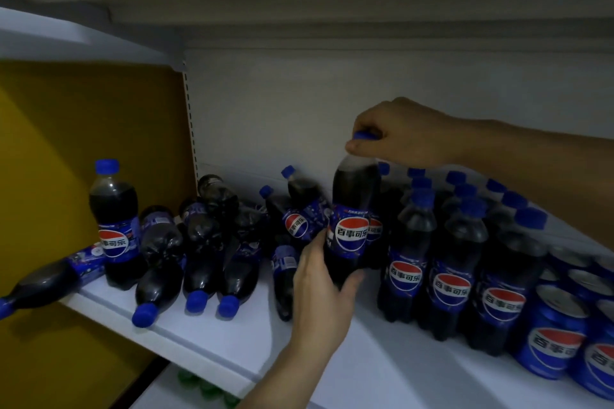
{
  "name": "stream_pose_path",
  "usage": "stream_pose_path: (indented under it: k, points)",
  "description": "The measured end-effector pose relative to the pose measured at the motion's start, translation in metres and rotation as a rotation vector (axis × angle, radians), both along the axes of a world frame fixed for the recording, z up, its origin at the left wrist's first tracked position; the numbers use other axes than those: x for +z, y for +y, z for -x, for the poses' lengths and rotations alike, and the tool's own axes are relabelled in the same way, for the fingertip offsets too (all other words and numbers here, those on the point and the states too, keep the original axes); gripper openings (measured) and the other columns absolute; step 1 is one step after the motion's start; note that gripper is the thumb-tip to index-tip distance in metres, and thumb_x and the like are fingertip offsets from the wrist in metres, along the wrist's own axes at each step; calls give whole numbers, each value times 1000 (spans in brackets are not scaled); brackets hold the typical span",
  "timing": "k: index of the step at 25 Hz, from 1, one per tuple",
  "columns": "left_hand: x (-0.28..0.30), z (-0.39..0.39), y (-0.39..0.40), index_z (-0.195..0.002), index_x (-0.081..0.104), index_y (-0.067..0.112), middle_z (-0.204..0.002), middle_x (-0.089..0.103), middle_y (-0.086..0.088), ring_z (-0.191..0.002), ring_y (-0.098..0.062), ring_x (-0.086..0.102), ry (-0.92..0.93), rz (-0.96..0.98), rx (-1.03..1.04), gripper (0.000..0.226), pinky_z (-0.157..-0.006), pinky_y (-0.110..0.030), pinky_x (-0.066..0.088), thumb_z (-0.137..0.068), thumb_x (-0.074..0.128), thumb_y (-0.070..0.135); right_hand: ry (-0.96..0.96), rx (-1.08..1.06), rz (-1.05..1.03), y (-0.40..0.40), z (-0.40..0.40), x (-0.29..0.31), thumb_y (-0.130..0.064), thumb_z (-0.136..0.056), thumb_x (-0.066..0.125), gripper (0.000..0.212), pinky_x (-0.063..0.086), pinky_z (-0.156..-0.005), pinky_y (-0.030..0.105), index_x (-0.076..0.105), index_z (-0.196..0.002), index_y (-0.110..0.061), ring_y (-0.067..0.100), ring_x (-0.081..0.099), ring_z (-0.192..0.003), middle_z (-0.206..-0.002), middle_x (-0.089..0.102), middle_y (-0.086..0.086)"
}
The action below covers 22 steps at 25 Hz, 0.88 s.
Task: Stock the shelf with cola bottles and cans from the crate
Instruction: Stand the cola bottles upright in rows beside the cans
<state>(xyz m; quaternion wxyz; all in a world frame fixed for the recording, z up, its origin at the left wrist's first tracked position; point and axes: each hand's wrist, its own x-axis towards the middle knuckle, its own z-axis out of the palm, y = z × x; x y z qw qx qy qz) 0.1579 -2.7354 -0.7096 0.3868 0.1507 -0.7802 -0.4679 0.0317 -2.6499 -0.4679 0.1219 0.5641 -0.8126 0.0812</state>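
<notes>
We hold bottle (353, 219) upright | left hand (324, 289) grips base, right hand (403, 136) pinches cap | row (442, 262) just right

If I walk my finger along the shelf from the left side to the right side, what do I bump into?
Bottle lying over the shelf edge → lone standing bottle → heap of fallen bottles → bottle held by both hands → upright rows of bottles → cola cans.

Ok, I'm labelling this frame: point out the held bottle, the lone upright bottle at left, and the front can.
held bottle (351, 236), head view, logo label
lone upright bottle (113, 199), head view, dark shoulder
front can (553, 347), head view, logo
</notes>
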Motion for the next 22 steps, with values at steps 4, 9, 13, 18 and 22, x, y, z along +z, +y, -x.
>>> stream_pose_path:
  k: [4, 9, 13, 18, 22]
  points:
    - [-11, 66, -6, -136, 52, 33, -130, 58, 8, -123, -11, 56, -107, -58, -74, 71, -105, -35, 47, -76, 84, 13, 59, -123, -102, 2, 34, -15, -58, -95, 52, 44, 53, -70, 36, 66, -97, -17, 18, 61, -74, -82, 64, 1]
    - [-46, 99, -12, -138, 57, 30, -131, 63, 10, -122, -9, 58, -130, -228, -136, 72, -107, -38, 50, -77, 81, 0, 30, -219, -199, -3, 72, -54, -64, -93, 52, 53, 56, -77, 43, 66, -102, -14, 22, 64, -78, -90, 67, 6]
    - [-61, 103, -17, -137, 56, 32, -127, 65, 15, -120, -2, 59, -132, -161, -148, 68, -106, -35, 50, -79, 80, 6, -84, -219, -179, -8, 82, -59, -61, -91, 58, 52, 56, -77, 39, 68, -99, -10, 22, 65, -80, -89, 68, 7]
    - [-61, 103, -18, -139, 53, 33, -130, 64, 16, -124, -4, 57, -152, -25, -148, 69, -107, -29, 46, -79, 79, 12, -163, -281, -207, -6, 78, -61, -53, -95, 59, 43, 48, -70, 32, 62, -94, -10, 16, 57, -74, -85, 61, 3]
    - [-60, 101, -19, -141, 52, 34, -130, 64, 16, -122, -4, 56, -168, -7, -162, 68, -103, -22, 42, -82, 78, 12, -349, -320, -82, -2, 78, -71, -48, -92, 65, 33, 42, -64, 22, 63, -104, -18, 10, 55, -77, -91, 59, -4]
